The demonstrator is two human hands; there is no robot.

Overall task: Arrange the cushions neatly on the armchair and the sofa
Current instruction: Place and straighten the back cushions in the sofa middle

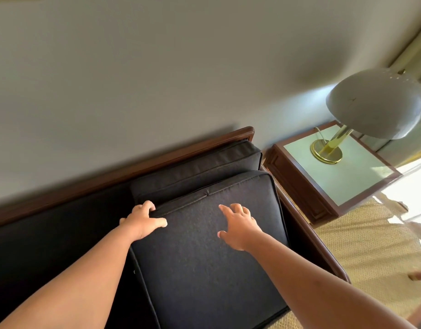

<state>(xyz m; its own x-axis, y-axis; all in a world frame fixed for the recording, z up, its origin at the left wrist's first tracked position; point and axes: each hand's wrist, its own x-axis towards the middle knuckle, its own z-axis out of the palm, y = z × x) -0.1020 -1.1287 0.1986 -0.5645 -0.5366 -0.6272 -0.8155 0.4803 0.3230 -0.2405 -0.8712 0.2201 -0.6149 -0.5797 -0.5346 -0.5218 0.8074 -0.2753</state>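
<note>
A dark navy seat cushion (pixel 204 262) lies flat at the right end of a wooden-framed sofa (pixel 138 167). Behind it a matching back cushion (pixel 200 167) leans against the sofa's back rail. My left hand (pixel 143 220) grips the seat cushion's far left corner, fingers curled over the edge and thumb on top. My right hand (pixel 238 224) rests on the cushion's top face near its far edge, fingers spread and slightly bent. To the left of the cushion the sofa base is dark and bare.
A wooden side table (pixel 306 186) with a pale glass top stands right of the sofa, carrying a brass lamp (pixel 375 103) with a grey dome shade. Woven beige carpet (pixel 370 257) covers the floor at right. A grey wall rises behind the sofa.
</note>
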